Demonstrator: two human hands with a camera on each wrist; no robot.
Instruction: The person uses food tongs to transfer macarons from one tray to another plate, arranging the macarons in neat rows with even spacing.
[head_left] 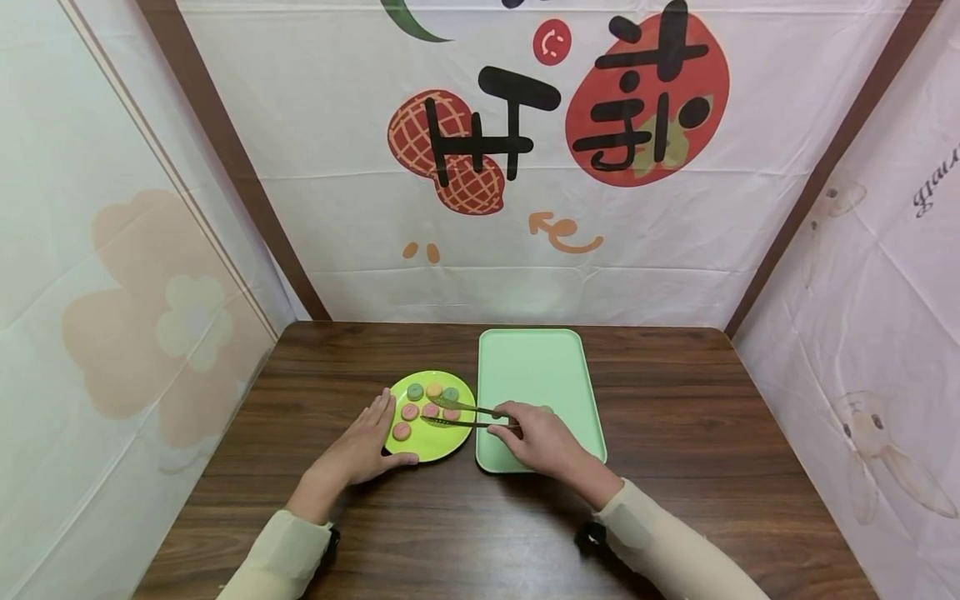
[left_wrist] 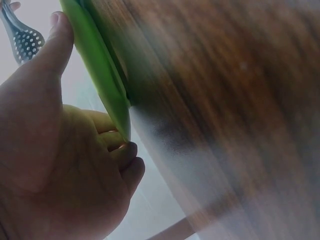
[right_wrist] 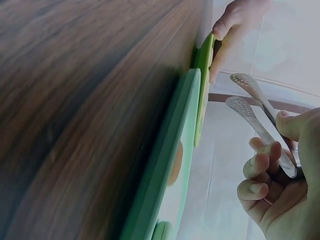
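Observation:
A lime-green plate [head_left: 435,448] bears several macarons: pink [head_left: 402,431], green [head_left: 416,392] and yellow [head_left: 434,390]. My left hand [head_left: 362,446] rests against the plate's left rim, thumb and fingers spread along the edge. My right hand [head_left: 542,437] grips metal tongs [right_wrist: 260,105] near their joined end. Spread apart, the perforated tips are over the pink macarons in the head view, with nothing between them in the right wrist view. Beneath the right hand lies a mint-green tray [head_left: 534,367]. A green macaron [right_wrist: 161,231] and a brownish-orange one [right_wrist: 176,165] sit on it, mostly hidden by the hand in the head view.
The plate and tray stand side by side on a dark wood table [head_left: 675,400]. A white printed cloth [head_left: 337,200] hangs behind the table's far edge, with more cloth panels at left and right. Dark bands circle both wrists.

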